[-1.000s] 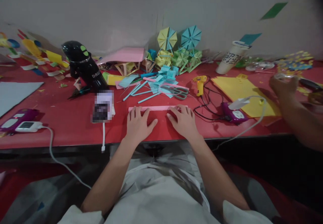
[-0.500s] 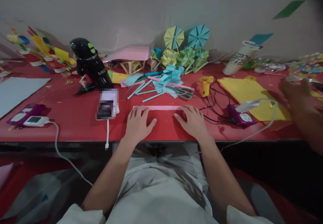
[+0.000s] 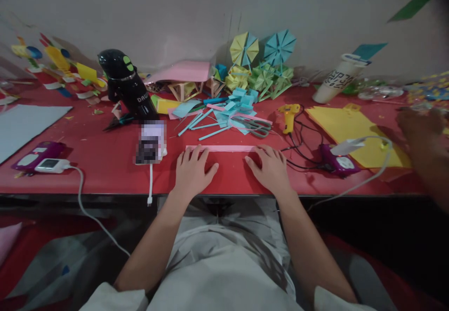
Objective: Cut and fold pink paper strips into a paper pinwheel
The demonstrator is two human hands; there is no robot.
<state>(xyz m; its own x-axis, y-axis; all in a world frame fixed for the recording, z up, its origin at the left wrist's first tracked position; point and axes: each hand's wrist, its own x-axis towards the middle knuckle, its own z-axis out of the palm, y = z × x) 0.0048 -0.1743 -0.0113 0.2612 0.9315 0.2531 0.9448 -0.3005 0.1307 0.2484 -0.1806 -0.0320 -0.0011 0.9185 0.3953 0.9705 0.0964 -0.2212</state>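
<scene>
A narrow folded strip of pink paper [image 3: 231, 148] lies flat across the red table [image 3: 115, 180] in front of me. My left hand [image 3: 194, 170] rests palm down on its left end, with the fingers stretched out and the thumb apart. On the right end lies my right hand [image 3: 269, 168], also flat with its thumb spread toward the middle. Both hands press on the strip without gripping it; the fingertips cover parts of its ends. Just beyond are light-blue paper pieces and rolled sticks [image 3: 210, 126] and a pair of scissors [image 3: 257, 126].
A phone [image 3: 151, 142] with a cable lies left of my hands, near a black bottle [image 3: 129, 86]. A yellow glue gun [image 3: 289, 117], a purple power strip [image 3: 339, 160] and yellow paper [image 3: 358, 133] are on the right. Another person's hand [image 3: 423, 128] reaches in at the far right.
My hands stay in place on the pink strip. The view has shifted slightly, and the other person's hand at the far right has moved a little.
</scene>
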